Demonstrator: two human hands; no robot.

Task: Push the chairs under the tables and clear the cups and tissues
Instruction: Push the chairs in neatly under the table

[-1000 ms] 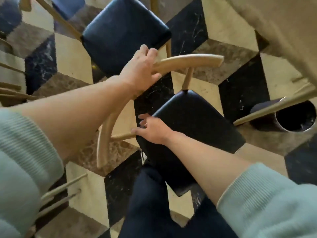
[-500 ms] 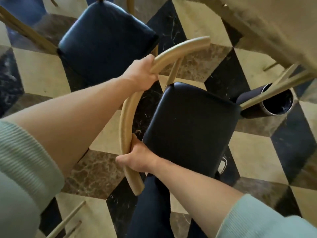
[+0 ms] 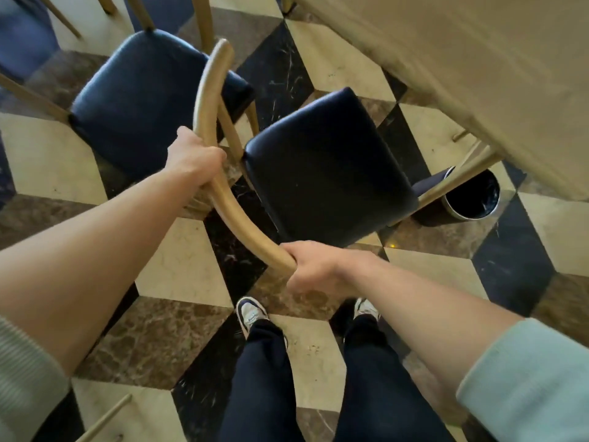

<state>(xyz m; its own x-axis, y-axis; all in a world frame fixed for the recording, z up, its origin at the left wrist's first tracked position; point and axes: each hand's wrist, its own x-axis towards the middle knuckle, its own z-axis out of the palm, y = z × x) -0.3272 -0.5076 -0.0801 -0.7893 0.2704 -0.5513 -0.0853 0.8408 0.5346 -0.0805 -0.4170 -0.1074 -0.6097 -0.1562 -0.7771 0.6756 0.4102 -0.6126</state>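
Observation:
A chair with a dark blue seat and a curved wooden backrest stands in front of me on the checkered floor. My left hand is wrapped around the middle of the backrest. My right hand grips the backrest's near end. The seat points toward the beige table at the upper right, with its far corner close to the table's edge. No cups or tissues are in view.
A second dark-blue chair stands just left of the held one, its corner behind the backrest. A black round bin sits on the floor under the table by a wooden table leg. My feet stand right behind the chair.
The chair has swung round so its seat faces the table. My right hand has moved from the seat edge to the backrest's near end, and my feet have come into view.

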